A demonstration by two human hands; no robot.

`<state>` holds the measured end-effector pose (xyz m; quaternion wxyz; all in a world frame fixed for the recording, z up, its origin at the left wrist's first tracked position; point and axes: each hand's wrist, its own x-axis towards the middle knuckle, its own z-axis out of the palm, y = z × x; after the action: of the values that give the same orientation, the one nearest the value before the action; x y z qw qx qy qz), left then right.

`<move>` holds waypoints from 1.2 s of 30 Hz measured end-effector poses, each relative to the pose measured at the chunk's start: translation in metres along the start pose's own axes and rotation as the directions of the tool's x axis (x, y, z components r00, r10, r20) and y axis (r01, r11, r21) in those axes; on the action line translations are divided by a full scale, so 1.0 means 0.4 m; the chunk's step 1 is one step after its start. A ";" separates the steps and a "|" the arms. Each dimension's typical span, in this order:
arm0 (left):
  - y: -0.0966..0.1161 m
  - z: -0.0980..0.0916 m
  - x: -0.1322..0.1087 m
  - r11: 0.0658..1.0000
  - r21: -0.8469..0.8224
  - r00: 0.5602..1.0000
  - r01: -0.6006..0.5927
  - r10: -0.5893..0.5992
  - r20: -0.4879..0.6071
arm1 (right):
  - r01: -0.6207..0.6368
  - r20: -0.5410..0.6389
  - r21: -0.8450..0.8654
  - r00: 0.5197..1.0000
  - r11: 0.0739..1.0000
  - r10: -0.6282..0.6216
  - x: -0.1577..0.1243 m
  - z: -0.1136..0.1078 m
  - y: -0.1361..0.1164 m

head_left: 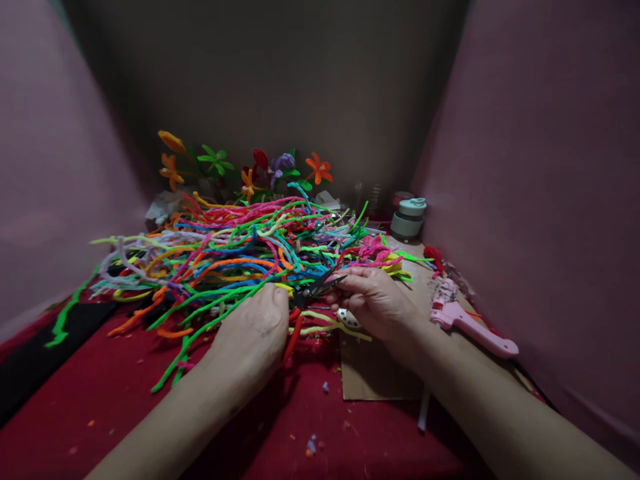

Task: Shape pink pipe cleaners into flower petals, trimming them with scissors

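Observation:
My left hand (260,323) is closed at the front of a heap of coloured fuzzy stems (235,263). A yellow piece (284,289) shows at its fingertips. Beside it are pliers (296,327) with red handles and dark jaws, their tips pointing right toward my other hand; whether the left fingers wrap the handles is partly hidden. My right hand (373,300) is closed in a pinch near the dark tips, and what it holds is too small to make out. A white dotted object (349,318) lies beneath the right hand.
A pink glue gun (473,323) lies at the right, near cardboard (380,373) on the red cloth (240,427). Fuzzy flowers (319,168) stand behind the heap. A green-lidded jar (407,220) is at the back right. Black material (55,347) lies left.

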<state>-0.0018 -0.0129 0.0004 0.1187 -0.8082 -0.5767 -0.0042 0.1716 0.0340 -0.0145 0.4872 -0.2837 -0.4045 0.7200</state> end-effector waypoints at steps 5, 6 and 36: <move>0.001 0.003 0.000 1.000 -0.015 0.999 0.015 -0.014 0.048 | -0.008 -0.003 -0.005 1.000 1.000 0.008 0.000 0.000 0.001; 0.001 0.002 -0.001 1.000 -0.016 0.998 0.020 -0.019 0.053 | -0.012 -0.004 -0.006 1.000 1.000 0.012 0.000 -0.001 0.001; -0.006 -0.018 0.019 0.152 -0.959 0.944 0.240 -0.265 0.195 | -0.037 0.125 0.093 0.992 0.995 0.025 -0.010 0.010 0.001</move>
<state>-0.0007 -0.0065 0.0091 -0.4138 -0.5921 -0.5683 -0.3940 0.1695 0.0291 -0.0128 0.4630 -0.2211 -0.3948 0.7621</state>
